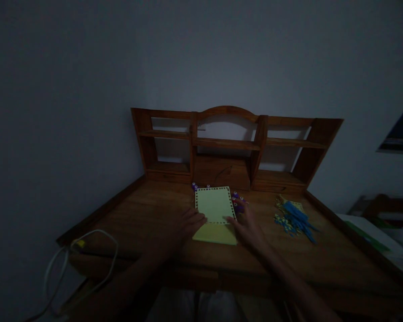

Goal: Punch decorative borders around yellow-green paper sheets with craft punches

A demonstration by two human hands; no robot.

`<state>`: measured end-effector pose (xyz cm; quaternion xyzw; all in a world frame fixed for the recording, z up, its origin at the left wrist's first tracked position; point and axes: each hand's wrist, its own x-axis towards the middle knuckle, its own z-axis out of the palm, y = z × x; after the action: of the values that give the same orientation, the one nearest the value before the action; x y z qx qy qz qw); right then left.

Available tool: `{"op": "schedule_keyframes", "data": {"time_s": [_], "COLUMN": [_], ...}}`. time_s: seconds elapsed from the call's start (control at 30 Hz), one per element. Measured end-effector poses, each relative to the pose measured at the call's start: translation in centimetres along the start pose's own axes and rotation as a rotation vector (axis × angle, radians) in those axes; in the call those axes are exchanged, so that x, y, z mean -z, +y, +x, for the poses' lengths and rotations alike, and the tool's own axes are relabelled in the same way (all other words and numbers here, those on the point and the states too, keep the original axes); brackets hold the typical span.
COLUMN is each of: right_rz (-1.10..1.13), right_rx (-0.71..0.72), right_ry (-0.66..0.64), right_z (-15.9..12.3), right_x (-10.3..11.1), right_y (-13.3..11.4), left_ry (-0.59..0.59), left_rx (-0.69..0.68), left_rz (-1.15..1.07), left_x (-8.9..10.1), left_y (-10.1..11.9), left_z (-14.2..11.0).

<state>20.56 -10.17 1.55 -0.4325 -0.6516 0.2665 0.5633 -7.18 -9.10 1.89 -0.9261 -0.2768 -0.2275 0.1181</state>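
Note:
A pale green sheet of paper (pixel 215 203) with a border of small dark marks is in front of me, over a yellow-green sheet or pad (pixel 215 234) that shows below it. My left hand (pixel 190 221) is at the lower left corner of the bordered sheet, fingers closed together on its edge. At the right edge is my right hand (pixel 246 226), its thumb on the sheet near the lower corner and its index finger stretched apart along the side. Several small purple pieces with white rings (pixel 235 195) lie behind and beside the sheet, partly hidden.
The wooden desk (pixel 137 210) carries a shelf unit (pixel 226 143) along its back. To the right lies a pile of blue strips (pixel 297 217) with small yellow bits. A white cable (pixel 116 246) loops over the left front edge. The room is dim.

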Motion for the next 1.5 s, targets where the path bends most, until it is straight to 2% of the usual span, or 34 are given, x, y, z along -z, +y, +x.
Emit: {"op": "schedule_keyframes", "data": {"time_s": [0.07,0.13,0.23,0.43,0.53,0.67,1.07,1.5], "right_rz": [-0.213,-0.325,-0.381,-0.345,-0.274,-0.205,-0.085,-0.102], "right_rx": [0.147,0.227,0.255,0.271,0.224,0.129,-0.094,-0.099], "right_ry": [-0.19,-0.372,-0.488,-0.551,-0.59,-0.608,-0.678,-0.832], "right_z": [-0.2,-0.5,-0.4,1.3,2.0,2.4,3.4,4.8], "right_x": [0.5,0.6,0.3,-0.5,-0.6,-0.9,-1.5,-2.1], "right_y": [0.2,0.4,0.9,1.1,1.4,2.0,2.7,2.5], "left_ry": [-0.041,-0.046,-0.019,-0.052,-0.038,-0.064,-0.151,-0.263], "left_rx": [0.052,0.108,0.171,0.308,0.323,0.3,0.268,0.184], "left_rz": [-0.081,-0.165,-0.29,-0.493,-0.528,-0.579,-0.543,-0.499], "left_x": [-0.6,-1.1,-1.4,-2.0,-2.9,-3.5,-3.2,-3.3], "left_y": [0.1,0.0,-0.4,-1.4,-1.6,-1.8,-2.0,-2.3], "left_z": [0.1,0.2,0.2,0.3,0.7,1.5,2.4,3.5]}}
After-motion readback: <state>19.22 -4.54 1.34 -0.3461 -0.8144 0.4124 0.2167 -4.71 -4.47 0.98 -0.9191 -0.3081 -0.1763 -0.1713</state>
